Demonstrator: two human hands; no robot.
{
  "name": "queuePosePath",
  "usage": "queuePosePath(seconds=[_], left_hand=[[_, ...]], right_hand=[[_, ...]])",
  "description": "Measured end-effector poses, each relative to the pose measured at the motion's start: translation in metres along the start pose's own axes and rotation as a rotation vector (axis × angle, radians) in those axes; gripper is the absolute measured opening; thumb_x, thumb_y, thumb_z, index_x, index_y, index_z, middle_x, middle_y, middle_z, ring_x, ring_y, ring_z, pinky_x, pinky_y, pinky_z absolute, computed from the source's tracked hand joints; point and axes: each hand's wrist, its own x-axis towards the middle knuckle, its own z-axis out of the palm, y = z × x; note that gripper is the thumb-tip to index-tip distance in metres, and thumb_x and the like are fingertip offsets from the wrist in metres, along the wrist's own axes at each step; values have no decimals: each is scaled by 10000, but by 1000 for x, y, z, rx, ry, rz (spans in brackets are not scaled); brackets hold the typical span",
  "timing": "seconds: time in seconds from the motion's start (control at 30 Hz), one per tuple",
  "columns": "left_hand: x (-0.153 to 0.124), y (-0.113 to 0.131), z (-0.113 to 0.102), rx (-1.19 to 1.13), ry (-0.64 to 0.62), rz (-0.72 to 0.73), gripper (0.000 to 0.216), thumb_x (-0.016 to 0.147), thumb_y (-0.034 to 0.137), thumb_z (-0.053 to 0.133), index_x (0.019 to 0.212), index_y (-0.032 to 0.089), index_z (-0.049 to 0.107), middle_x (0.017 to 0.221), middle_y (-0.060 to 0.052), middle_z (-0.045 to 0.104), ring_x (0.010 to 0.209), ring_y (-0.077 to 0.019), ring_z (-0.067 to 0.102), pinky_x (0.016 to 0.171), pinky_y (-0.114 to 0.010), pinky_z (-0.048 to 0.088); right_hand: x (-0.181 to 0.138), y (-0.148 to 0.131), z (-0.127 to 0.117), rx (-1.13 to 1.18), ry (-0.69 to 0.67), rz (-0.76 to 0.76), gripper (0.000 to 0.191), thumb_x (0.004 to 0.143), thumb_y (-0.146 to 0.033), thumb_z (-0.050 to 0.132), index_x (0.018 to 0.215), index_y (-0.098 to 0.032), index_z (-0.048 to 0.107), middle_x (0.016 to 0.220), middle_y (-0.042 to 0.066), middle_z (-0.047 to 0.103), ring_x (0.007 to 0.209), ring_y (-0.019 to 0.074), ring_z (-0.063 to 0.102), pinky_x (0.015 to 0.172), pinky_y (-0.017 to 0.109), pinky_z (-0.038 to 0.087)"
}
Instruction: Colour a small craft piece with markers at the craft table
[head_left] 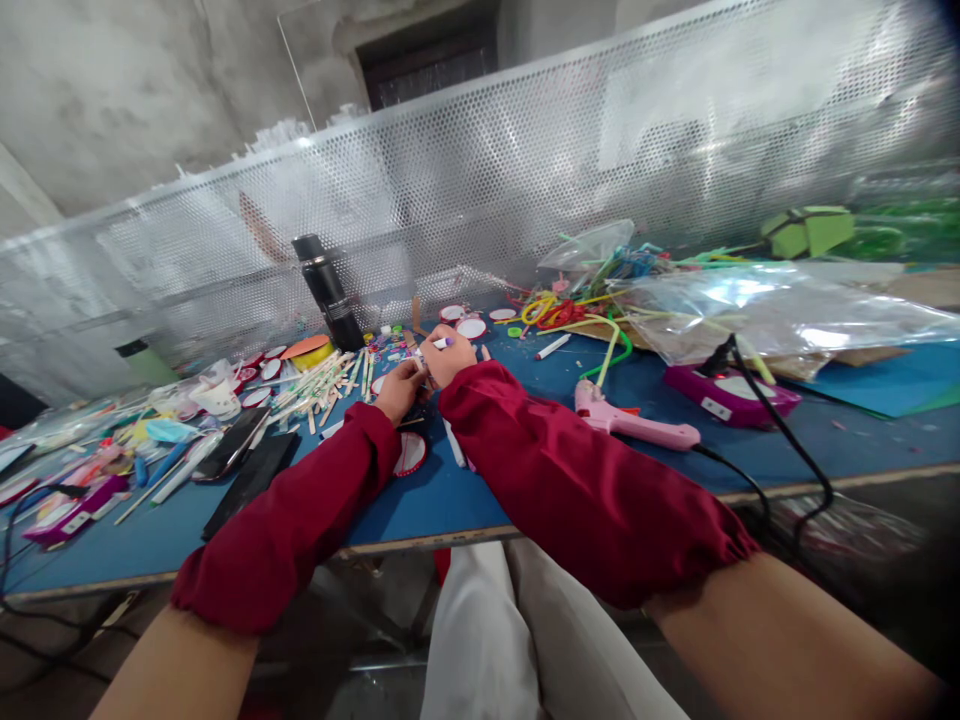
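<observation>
Both my forearms in dark red sleeve covers reach over a blue table (525, 480). My right hand (450, 355) is closed round a white marker with a purple tip (441, 343). My left hand (399, 388) is closed in a pinch just beside it, on a small piece I cannot make out. A round white disc with a red rim (410, 455) lies under my left wrist. White sticks (330, 385) are scattered to the left of my hands.
A pink glue gun (634, 422) with a black cord lies to the right, beside a purple power strip (731, 395). A black flask (330, 292) stands at the back. Phones (232, 445), coloured straws (562, 310), plastic bags and a perforated metal screen (600, 150) surround the table.
</observation>
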Motion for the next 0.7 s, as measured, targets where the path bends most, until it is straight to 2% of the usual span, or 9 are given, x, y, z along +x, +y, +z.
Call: queuePosePath(seconds=[0.7], left_hand=[[1, -2, -1, -4, -4, 27, 184, 799, 323, 651, 763, 172, 551, 604, 21, 604, 450, -88, 502, 462, -223, 377]], right_hand=[[0, -1, -1, -13, 9, -4, 126, 762, -332, 524, 685, -233, 518, 639, -51, 530, 622, 128, 472, 579, 263, 312]])
